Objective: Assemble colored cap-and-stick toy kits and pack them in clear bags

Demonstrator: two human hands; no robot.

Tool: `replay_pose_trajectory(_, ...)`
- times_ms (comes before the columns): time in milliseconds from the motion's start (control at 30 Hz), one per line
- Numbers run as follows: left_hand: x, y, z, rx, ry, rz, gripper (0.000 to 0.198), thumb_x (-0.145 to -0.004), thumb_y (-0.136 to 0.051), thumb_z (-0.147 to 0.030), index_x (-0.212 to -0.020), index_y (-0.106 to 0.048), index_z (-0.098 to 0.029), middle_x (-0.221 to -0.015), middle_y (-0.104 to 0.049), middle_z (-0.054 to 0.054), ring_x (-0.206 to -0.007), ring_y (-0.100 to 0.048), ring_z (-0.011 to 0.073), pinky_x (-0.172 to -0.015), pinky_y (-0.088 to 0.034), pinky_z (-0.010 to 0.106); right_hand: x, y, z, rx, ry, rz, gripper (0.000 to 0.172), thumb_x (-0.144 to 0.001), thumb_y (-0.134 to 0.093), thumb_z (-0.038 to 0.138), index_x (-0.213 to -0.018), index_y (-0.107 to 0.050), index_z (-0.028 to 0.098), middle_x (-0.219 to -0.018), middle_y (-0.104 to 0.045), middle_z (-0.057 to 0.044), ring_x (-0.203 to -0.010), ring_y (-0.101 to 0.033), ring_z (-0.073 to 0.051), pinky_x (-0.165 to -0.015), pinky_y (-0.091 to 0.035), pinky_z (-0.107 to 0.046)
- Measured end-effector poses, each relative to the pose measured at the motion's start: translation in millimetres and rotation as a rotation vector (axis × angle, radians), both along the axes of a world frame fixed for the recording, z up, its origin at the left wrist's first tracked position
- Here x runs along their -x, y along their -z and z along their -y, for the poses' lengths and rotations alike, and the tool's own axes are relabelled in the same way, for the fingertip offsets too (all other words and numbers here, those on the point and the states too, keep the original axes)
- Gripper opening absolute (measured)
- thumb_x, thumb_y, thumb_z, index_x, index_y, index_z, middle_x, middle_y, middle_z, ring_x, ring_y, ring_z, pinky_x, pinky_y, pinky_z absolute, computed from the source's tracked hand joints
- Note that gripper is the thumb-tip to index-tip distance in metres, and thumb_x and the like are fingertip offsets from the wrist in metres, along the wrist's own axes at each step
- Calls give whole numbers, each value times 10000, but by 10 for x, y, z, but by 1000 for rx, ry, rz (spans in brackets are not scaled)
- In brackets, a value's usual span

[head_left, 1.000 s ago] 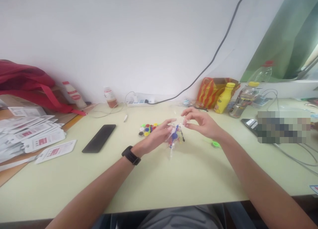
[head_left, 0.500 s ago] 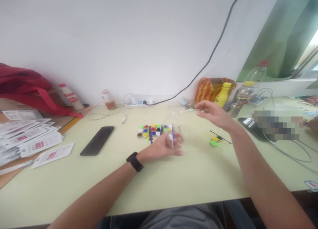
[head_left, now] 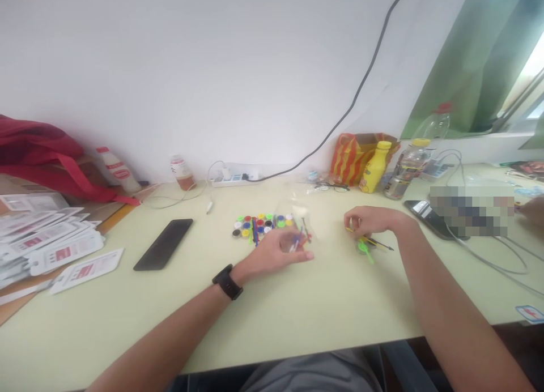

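My left hand (head_left: 280, 250) is curled around the lower part of a clear plastic bag (head_left: 300, 208), thumb stretched to the right. Thin blue, white and red sticks (head_left: 296, 243) show through between thumb and fingers. Beside it lie rows of small round discs (head_left: 245, 232) in several colours, with blue and green sticks (head_left: 254, 229) across them; the hand covers part of these. Fingertips bent down, my right hand (head_left: 369, 221) pinches a small yellow plastic piece, mostly hidden by the fingers. Just under that hand lie a bright green piece (head_left: 365, 250) and a thin black stick (head_left: 385, 246).
A black phone (head_left: 164, 245) and a heap of white card badges (head_left: 63, 245) lie to the left. Along the wall stand a power strip (head_left: 233, 178), glasses (head_left: 331, 186), a striped bag (head_left: 343, 160) and bottles (head_left: 376, 168). Another phone (head_left: 427, 216) and cables are at right.
My right hand has come down from above the table to the small yellow, green and black pieces, and its fingers have closed. My left hand stays nearly in place at the bag.
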State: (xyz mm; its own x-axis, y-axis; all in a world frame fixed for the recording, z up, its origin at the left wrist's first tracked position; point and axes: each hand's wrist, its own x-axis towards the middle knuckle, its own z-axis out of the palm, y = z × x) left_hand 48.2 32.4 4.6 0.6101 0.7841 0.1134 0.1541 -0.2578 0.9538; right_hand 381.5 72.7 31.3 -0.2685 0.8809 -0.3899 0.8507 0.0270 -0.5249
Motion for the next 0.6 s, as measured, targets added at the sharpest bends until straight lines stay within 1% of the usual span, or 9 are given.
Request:
replay_pose_trajectory(100,10,5,-10,-5,-14,-23,538,-739,-900,-444,-1179,-726,-188,-1129,-740,94,-1038,-694,272,-931,-516,375,-2,9,-13,9,13,-9,269,-575,-800,309,-812,-704,225,-833,-742,-51,-649,-683,-219,-597,-524,-326)
replay_pose_trajectory(133,5,10,-9,9,-23,-2,531,-758,-887,-453,-1181,-720,-178,-1104,-750,104,-1025,-709,274,-907,-526,369,-9,10,-17,22,17,-8,256,-575,-796,299,-798,-699,219,-835,-746,-54,-659,-689,-223,-607,-528,-328)
replay_pose_trajectory(233,-21,32,2,51,-17,55,405,-867,-786,-493,-1073,-719,-151,-944,-766,113,-900,-742,258,-756,-542,329,-26,-4,-20,41,14,-16,235,-588,-790,305,-764,-673,204,-799,-747,-64,-665,-699,-238,-616,-525,-332)
replay_pose_trajectory(300,-31,56,5,86,-19,79,407,-881,-769,-501,-1081,-711,-151,-946,-769,117,-861,-747,251,-706,-546,319,-28,-32,-15,31,9,-44,241,-606,-795,339,-762,-672,201,-775,-748,-67,-658,-701,-246,-616,-522,-337)
replay_pose_trajectory(333,-33,70,4,107,-27,90,442,-855,-801,-488,-1131,-702,-157,-989,-771,122,-878,-749,254,-722,-558,326,-26,-51,-11,22,12,-65,251,-617,-799,359,-770,-678,202,-769,-750,-68,-659,-704,-249,-619,-524,-339)
replay_pose_trajectory(400,-33,101,-1,132,-56,108,547,-790,-872,-444,-1219,-677,-167,-1068,-768,128,-941,-752,266,-814,-578,363,-20,-94,0,-2,21,-108,278,-635,-810,400,-792,-691,203,-762,-756,-67,-666,-711,-255,-622,-527,-340)
replay_pose_trajectory(467,-33,125,-3,134,-72,138,568,-788,-879,-421,-1247,-662,-167,-1103,-760,135,-971,-754,278,-891,-578,411,-14,-139,14,-50,31,-141,305,-650,-825,436,-803,-704,202,-740,-753,-63,-667,-713,-254,-616,-525,-334)
replay_pose_trajectory(533,-37,139,-1,119,-72,182,565,-808,-866,-409,-1273,-650,-172,-1150,-742,149,-996,-752,287,-933,-573,447,-10,-178,30,-116,46,-176,332,-653,-849,467,-802,-717,201,-703,-741,-55,-659,-708,-246,-601,-521,-324)
replay_pose_trajectory(600,-44,155,5,101,-62,201,669,-767,-903,-369,-1347,-614,-204,-1247,-707,154,-1108,-721,299,-1010,-547,466,-8,-207,50,-191,73,-241,368,-637,-879,494,-801,-726,202,-679,-730,-48,-640,-695,-234,-586,-519,-321)
